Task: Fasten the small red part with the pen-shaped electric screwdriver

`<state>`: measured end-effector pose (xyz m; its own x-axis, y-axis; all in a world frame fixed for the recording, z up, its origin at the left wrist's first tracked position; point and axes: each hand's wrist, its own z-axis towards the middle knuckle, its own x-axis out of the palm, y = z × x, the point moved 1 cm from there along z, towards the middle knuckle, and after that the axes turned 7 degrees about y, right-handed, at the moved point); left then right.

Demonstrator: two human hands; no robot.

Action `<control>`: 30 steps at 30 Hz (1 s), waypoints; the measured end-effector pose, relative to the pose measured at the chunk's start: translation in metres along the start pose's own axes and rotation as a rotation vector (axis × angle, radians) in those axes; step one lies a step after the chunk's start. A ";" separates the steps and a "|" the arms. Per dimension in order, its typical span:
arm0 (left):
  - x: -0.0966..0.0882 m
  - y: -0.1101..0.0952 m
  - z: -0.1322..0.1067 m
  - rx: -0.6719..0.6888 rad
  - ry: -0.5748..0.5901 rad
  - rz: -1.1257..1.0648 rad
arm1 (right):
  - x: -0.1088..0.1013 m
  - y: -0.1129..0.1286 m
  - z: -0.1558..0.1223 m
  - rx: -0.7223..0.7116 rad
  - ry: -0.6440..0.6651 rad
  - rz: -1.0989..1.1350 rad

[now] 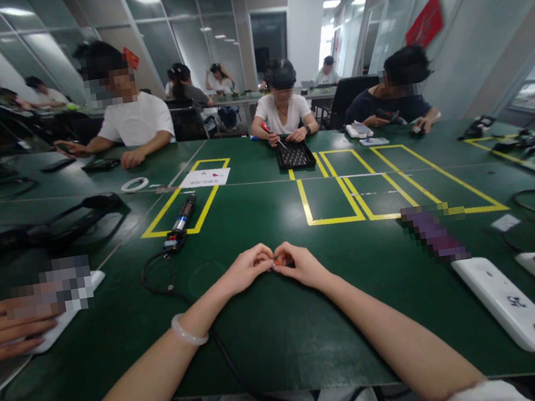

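Small orange-and-silver object (277, 262), mostly hidden, is pinched over the glossy green tabletop (287, 331) by curled fingers of both bare left hand (253, 266) and bare right hand (299, 265); black cylindrical device with silver-blue band (183, 217) lies forward-left.

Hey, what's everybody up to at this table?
Nearest, a person's left hand and right hand meet over the green table, holding a small orange piece between them, mostly hidden. Across from them, someone in a white shirt holds a red-handled tool at a black tray.
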<state>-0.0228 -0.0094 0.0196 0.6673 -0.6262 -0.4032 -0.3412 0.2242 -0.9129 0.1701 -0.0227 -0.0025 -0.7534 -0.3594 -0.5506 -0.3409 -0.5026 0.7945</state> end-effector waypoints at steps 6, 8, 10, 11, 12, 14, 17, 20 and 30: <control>-0.001 0.002 0.000 0.015 -0.024 -0.001 | 0.002 0.000 -0.001 0.004 0.006 0.013; -0.001 -0.002 -0.001 0.014 -0.047 0.053 | 0.002 -0.002 0.000 0.022 -0.014 0.055; 0.000 -0.007 -0.002 0.035 -0.057 0.118 | 0.000 -0.005 0.000 0.042 -0.038 0.091; 0.001 -0.009 -0.003 0.055 -0.058 0.149 | 0.000 -0.006 0.000 0.052 -0.047 0.102; 0.001 -0.012 -0.004 0.077 -0.056 0.178 | -0.001 -0.007 0.000 0.061 -0.051 0.107; 0.002 -0.015 -0.005 0.109 -0.055 0.221 | -0.002 -0.008 0.001 0.077 -0.052 0.106; 0.002 -0.016 -0.006 0.108 -0.063 0.268 | -0.002 -0.006 0.000 0.086 -0.046 0.111; 0.001 -0.017 -0.006 0.080 -0.071 0.304 | -0.001 -0.005 0.000 0.074 -0.034 0.142; 0.002 -0.013 -0.005 0.094 -0.109 0.572 | -0.001 -0.011 0.002 0.124 -0.025 0.280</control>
<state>-0.0207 -0.0171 0.0307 0.4607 -0.3068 -0.8328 -0.6099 0.5723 -0.5482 0.1736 -0.0151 -0.0107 -0.8408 -0.4504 -0.3003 -0.1825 -0.2865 0.9405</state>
